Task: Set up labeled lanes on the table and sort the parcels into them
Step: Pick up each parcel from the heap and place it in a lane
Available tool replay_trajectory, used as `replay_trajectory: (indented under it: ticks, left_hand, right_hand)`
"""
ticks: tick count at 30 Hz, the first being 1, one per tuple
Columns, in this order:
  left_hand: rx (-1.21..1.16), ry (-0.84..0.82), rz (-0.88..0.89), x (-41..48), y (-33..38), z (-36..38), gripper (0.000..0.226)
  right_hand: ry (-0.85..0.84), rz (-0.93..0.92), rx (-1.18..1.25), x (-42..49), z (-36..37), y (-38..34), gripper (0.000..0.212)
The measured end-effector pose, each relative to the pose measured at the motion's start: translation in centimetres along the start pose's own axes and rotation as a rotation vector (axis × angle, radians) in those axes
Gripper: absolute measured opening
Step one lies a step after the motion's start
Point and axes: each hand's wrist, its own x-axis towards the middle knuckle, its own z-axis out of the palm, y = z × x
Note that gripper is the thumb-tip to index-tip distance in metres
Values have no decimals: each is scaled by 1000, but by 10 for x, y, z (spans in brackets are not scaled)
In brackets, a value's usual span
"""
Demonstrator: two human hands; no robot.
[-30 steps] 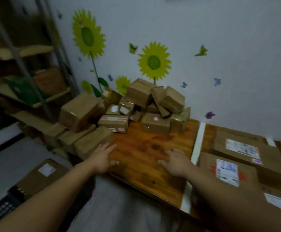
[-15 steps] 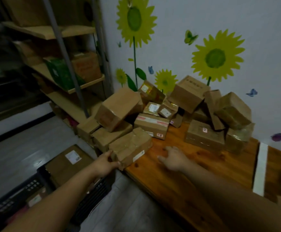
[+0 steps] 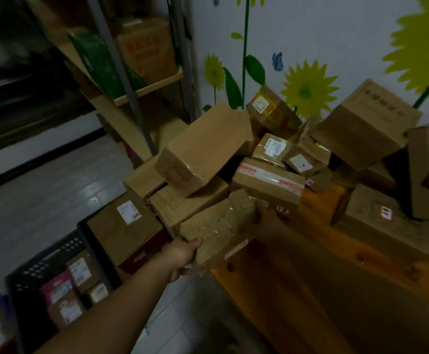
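A heap of brown cardboard parcels [image 3: 267,159] covers the left end of the wooden table [image 3: 323,254]. A taped brown parcel [image 3: 218,228] lies at the table's near left corner, jutting over the edge. My left hand [image 3: 182,254] grips its near left end, thumb on top. My right hand [image 3: 267,218], dark and in shadow, presses against its far right end. Behind it lies a flat parcel with red tape [image 3: 269,182], and a large plain box [image 3: 205,152] leans on the pile.
A black crate [image 3: 55,254] with small packages stands on the floor at lower left, a labelled box [image 3: 126,226] beside it. A metal shelf rack [image 3: 129,80] with boxes stands at the left. The sunflower-decorated wall [image 3: 310,42] backs the table.
The view has swung left and closer to the pile. My left hand has closed on the taped parcel's end and my right hand has moved from the tabletop onto its far end.
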Motion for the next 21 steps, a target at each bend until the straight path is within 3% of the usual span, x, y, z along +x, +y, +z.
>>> replay_trajectory:
  ticks: [3, 7, 9, 14, 15, 18, 21]
  left_hand:
    - [-8, -14, -9, 1, 0, -4, 17]
    - [21, -80, -15, -2, -1, -7, 30]
    - [54, -146, -4, -4, -4, -5, 38]
    - [149, -266, 56, -18, -12, 9, 57]
    - [151, -283, 96, -21, -13, 12, 61]
    - [167, -297, 254, -32, -5, 19, 75]
    - [118, -345, 336, -58, 10, 31, 62]
  right_hand:
    - [21, 13, 6, -10, -4, 9, 64]
    - [114, -17, 79, -39, -4, 19, 57]
    - [131, 88, 167, -55, 0, 29, 39]
    - [99, 369, 283, -104, 5, 48, 36]
    - [138, 381, 367, -115, 4, 49, 36]
    - [307, 392, 552, -149, -5, 48, 63]
    - [463, 425, 716, -184, -18, 40, 74]
